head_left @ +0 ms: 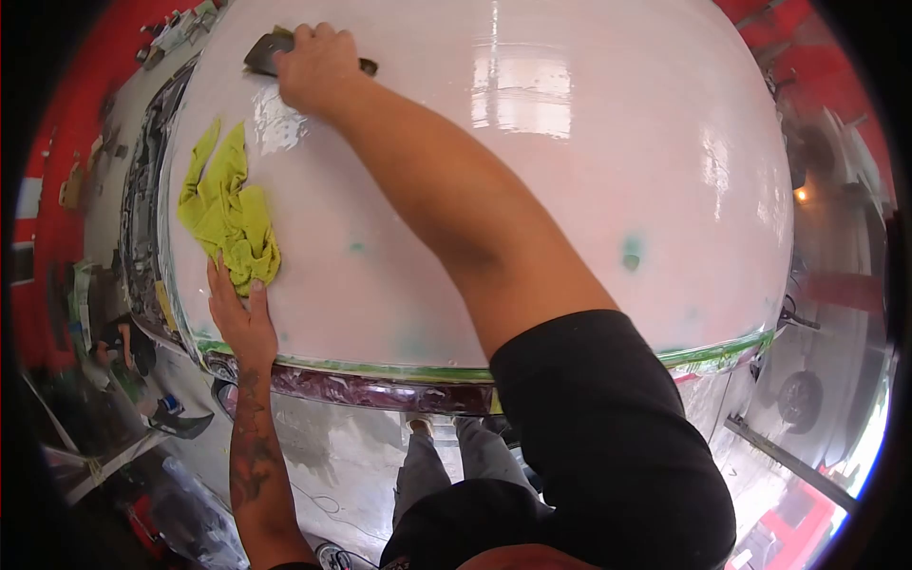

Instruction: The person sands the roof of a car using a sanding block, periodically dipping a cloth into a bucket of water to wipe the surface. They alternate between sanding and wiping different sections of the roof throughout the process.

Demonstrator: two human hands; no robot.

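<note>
My right hand [323, 68] reaches across to the far left of a large, pale pinkish-white car panel [427, 190]. Its fingers are wrapped round a dark sanding block [265, 55], which lies against the wet, shiny surface. Lower down on the left, my left hand [243, 309] lies flat with fingers stretched out, their tips touching the near end of a crumpled yellow-green cloth [231, 204]. Part of those fingertips is hidden by the cloth. Small green patches [631, 253] show through the panel's pale coat.
Green masking tape [418, 363] runs along the panel's near edge, above a dark reddish strip [380, 389]. At left is an exposed dark front section [147, 199]. Another person [133, 344] is at the far left. A wheel [800, 397] and a metal beam [788, 463] are at right.
</note>
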